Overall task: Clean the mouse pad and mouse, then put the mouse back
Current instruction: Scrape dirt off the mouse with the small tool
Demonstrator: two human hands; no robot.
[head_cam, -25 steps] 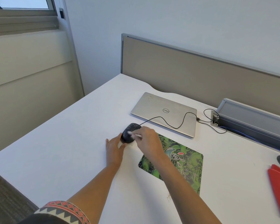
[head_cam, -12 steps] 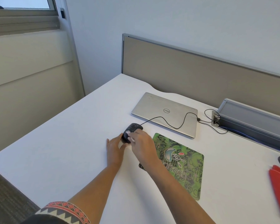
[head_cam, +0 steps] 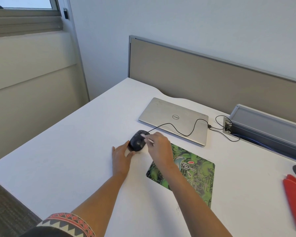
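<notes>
White desk (head_cam: 67, 159), mouse pad (head_cam: 195, 171), grey partition (head_cam: 212, 79)

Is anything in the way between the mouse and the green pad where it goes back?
Only the person's own right hand, which pinches a white wipe on the mouse; its forearm crosses the left corner of the mouse pad. The left hand grips the mouse just left of the pad. Nothing else shows on the pad.

- Your left hand (head_cam: 121, 157) holds the black mouse (head_cam: 137, 141) on the white bench (head_cam: 67, 151).
- Your right hand (head_cam: 159, 148) pinches a small white thing (head_cam: 148, 140) against the mouse's top.
- The green mouse pad (head_cam: 196, 173) lies just right.
</notes>
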